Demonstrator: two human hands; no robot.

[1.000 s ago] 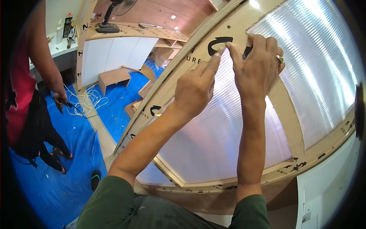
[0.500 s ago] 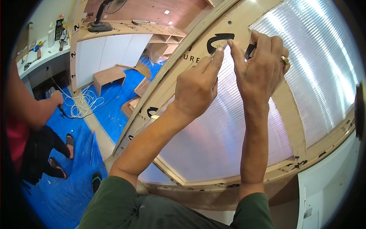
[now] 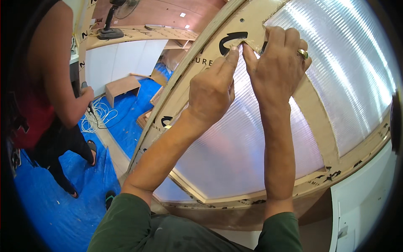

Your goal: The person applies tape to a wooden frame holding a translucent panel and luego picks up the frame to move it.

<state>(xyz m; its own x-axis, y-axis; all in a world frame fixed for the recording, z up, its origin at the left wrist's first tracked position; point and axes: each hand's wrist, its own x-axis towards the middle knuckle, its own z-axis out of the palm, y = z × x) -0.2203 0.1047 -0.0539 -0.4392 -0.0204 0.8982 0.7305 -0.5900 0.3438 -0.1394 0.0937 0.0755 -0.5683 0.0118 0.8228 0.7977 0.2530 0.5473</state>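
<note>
A ribbed translucent panel (image 3: 252, 155) sits inside a pale wooden frame (image 3: 312, 105) with dark printing. My left hand (image 3: 211, 90) is closed, its thumb side pressed to the panel's upper corner; whatever its curled fingers may hold is hidden. Beside it, my right hand (image 3: 279, 63) bends its fingers over the frame strip between two panels. Its thumb stands apart from the fingers and reaches the same corner, close to the left hand's tip. A ring (image 3: 302, 53) shows on one right finger. The second ribbed panel (image 3: 344, 63) lies right of the strip.
At left stands another person (image 3: 50, 84), a dark corded tool (image 3: 87, 90) in one hand. Blue sheeting (image 3: 63, 214) covers the floor, with a coiled white cable (image 3: 98, 115) and a small wooden box (image 3: 121, 89) on it. A fan (image 3: 110, 32) stands on the far counter.
The other person has stepped right and now stands more upright, tool hand raised. My hands stay at the panel corner, with the view shifted slightly.
</note>
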